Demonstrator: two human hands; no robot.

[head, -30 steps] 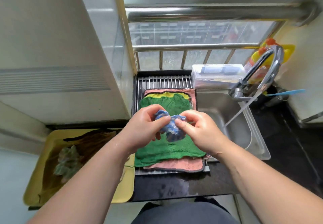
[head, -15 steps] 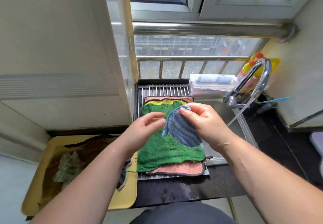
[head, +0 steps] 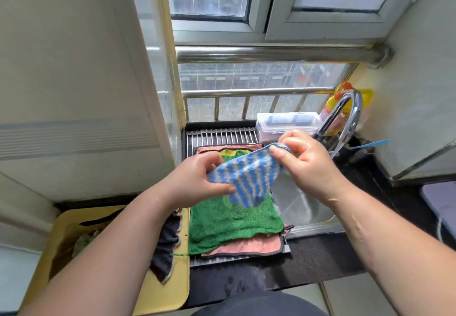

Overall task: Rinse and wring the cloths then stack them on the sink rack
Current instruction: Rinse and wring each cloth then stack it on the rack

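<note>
Nearest, at 7 o'clock, a yellow tray (head: 172, 293) holds a dark cloth (head: 165, 249) draped over its edge and another crumpled one inside, seemingly not yet washed. Past the wet black counter (head: 311, 264), at 6 o'clock, a green cloth (head: 234, 224) lies flat on a pink cloth (head: 246, 246) on the sink rack (head: 222, 136).

Just above that stack, at centre, both hands spread the blue striped cloth (head: 246, 180) in the air. The left hand (head: 197, 182) closes its grip on the corner at 9 o'clock. The right hand (head: 306, 165) pinches the corner at 2 o'clock between thumb and fingers. The rest of the cloth hangs in a slack point toward the green cloth; whether it touches is unclear.

The step looks like opening the wrung cloth to lay it on the stack. To do it well, draw the held edge taut and let the hanging point touch down first. Then lower the rest so it lands flat and square, without folds.

Beyond, at 1 o'clock, the sink (head: 301, 204) lies beside the rack, and the tap (head: 348, 115) appears to be running.
</note>
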